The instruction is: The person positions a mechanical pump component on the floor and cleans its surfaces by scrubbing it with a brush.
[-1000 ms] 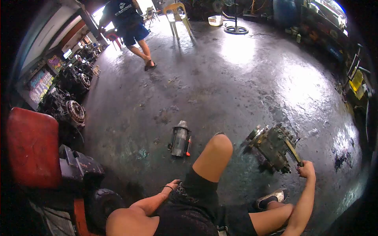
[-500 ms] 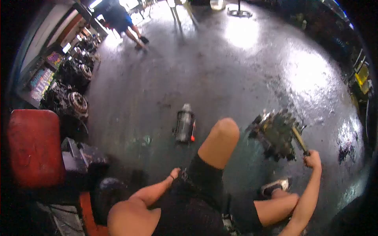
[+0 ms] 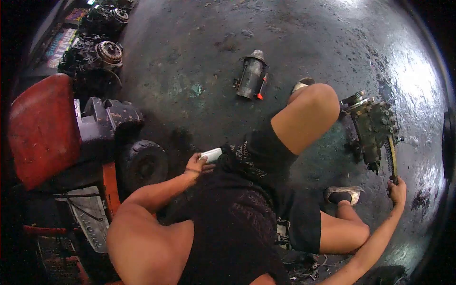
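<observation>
My left hand [image 3: 194, 166], beside my hip, is closed around a small white rectangular object [image 3: 212, 155]. Whether that is a phone or a box I cannot tell. Out to the right, my right hand [image 3: 398, 192] grips the dark end of a long, narrow wire brush [image 3: 392, 159] with a yellowish body. Its far end lies against the side of a greasy metal engine part [image 3: 368, 126], which looks like an injection pump and rests on the floor by my knee. Ahead of my knee a dark starter motor [image 3: 252, 76] with a red-orange tip on its side stands apart from both hands.
To my left are a red padded seat [image 3: 45, 130], a black wheel [image 3: 146, 162] and an orange metal bar [image 3: 113, 190]. Engine assemblies [image 3: 108, 53] line the upper left. Small metal parts [image 3: 316, 266] lie below my leg. The dark floor [image 3: 199, 52] has oily, wet patches.
The view has tilted down and shifted. My left hand has come away from my hip with the white object now showing in it. My right hand still holds the brush at the engine part.
</observation>
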{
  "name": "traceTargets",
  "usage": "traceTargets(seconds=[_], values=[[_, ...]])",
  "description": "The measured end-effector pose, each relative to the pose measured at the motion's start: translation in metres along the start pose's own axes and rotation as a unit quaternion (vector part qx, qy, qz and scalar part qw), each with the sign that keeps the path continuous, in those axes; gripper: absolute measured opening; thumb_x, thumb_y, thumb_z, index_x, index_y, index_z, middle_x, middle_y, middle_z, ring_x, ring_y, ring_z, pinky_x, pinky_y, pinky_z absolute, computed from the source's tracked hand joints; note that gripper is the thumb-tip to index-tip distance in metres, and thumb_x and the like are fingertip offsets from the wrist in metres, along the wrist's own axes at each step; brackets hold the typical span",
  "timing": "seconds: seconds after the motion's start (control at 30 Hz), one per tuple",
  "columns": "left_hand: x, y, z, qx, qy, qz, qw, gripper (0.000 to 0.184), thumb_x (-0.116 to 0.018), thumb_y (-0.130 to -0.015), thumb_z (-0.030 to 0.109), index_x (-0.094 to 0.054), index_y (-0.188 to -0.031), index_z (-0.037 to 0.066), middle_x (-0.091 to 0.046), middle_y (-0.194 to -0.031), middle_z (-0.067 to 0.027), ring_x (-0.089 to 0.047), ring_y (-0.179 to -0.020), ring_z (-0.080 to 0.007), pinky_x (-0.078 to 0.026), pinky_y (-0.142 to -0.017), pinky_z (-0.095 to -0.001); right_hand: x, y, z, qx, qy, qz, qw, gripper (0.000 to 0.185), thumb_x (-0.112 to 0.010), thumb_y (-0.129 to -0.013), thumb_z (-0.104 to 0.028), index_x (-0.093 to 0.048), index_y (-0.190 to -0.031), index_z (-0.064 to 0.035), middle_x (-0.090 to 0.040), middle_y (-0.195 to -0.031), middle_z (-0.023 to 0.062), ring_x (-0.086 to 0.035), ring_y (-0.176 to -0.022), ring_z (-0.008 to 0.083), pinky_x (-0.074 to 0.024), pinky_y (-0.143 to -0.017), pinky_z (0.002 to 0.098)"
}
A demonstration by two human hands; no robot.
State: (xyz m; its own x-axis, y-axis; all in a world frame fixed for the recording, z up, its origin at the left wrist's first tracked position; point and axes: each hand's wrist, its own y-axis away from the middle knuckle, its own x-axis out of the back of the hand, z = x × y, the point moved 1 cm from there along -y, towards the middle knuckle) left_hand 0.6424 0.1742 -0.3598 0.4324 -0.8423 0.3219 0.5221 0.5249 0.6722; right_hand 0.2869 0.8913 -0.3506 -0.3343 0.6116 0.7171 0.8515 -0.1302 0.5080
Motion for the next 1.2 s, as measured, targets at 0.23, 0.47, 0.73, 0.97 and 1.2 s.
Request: traceTargets(seconds=[0.23, 0.47, 0.73, 0.97, 1.2], values=[[0.020, 0.047, 0.011, 0.206, 0.068, 0.050, 0.975, 0.026, -0.053, -0.101, 0.017, -0.049, -0.123, 0.003, -0.063, -0.115, -0.0144, -0.070, -0.099, -0.0296, -0.058, -0.079, -0.0490, 0.001, -0.010, 0.001, 0.011, -0.015, -0.006, 1.000, 0.022, -0.063, -0.081, -0.003, -0.063, -0.103, 0.0006, -0.058, -0.068, 0.0039, -0.053, -0.054, 0.0145, -0.0414, -0.048, 0.0311], [0.002, 0.089, 0.152, -0.021, -0.668, -0.190, 0.719, 0.037, -0.072, -0.081, 0.019, -0.063, -0.114, 0.003, -0.070, -0.096, -0.0224, -0.070, -0.098, -0.0307, -0.056, -0.081, -0.0415, -0.005, -0.013, -0.007, 0.050, 0.048, -0.001, 0.998, 0.016, -0.061, -0.080, -0.001, -0.063, -0.095, 0.0027, -0.060, -0.070, 0.0080, -0.057, -0.057, 0.0179, -0.0444, -0.048, 0.0361], [-0.039, 0.071, 0.304, -0.316, -0.297, -0.409, 0.803, 0.040, -0.080, -0.073, 0.033, -0.071, -0.102, 0.007, -0.069, -0.096, -0.0065, -0.063, -0.090, -0.0278, -0.049, -0.085, -0.0396, -0.008, -0.016, -0.018, 0.016, -0.009, -0.003, 1.000, 0.014, -0.066, -0.076, 0.004, -0.062, -0.090, 0.0032, -0.060, -0.067, 0.0091, -0.058, -0.053, 0.0214, -0.0465, -0.049, 0.0378], [-0.149, 0.114, 0.339, -0.452, 0.349, -0.552, 0.608, 0.023, -0.075, -0.084, 0.020, -0.067, -0.100, 0.006, -0.057, -0.096, -0.0077, -0.056, -0.095, -0.0246, -0.044, -0.094, -0.0442, 0.000, 0.001, -0.040, 0.026, 0.022, 0.011, 0.999, 0.008, -0.066, -0.078, 0.006, -0.062, -0.083, 0.0020, -0.060, -0.064, 0.0092, -0.060, -0.053, 0.0192, -0.0477, -0.044, 0.0366], [-0.138, 0.193, 0.381, -0.925, -0.017, -0.215, 0.313, 0.017, -0.073, -0.079, 0.015, -0.073, -0.094, 0.006, -0.064, -0.094, -0.0083, -0.060, -0.086, -0.0218, -0.046, -0.082, -0.0449, -0.008, -0.017, 0.000, -0.032, -0.027, -0.012, 0.999, 0.013, -0.071, -0.077, 0.005, -0.060, -0.083, 0.0030, -0.059, -0.063, 0.0095, -0.059, -0.049, 0.0214, -0.0470, -0.043, 0.0383]])
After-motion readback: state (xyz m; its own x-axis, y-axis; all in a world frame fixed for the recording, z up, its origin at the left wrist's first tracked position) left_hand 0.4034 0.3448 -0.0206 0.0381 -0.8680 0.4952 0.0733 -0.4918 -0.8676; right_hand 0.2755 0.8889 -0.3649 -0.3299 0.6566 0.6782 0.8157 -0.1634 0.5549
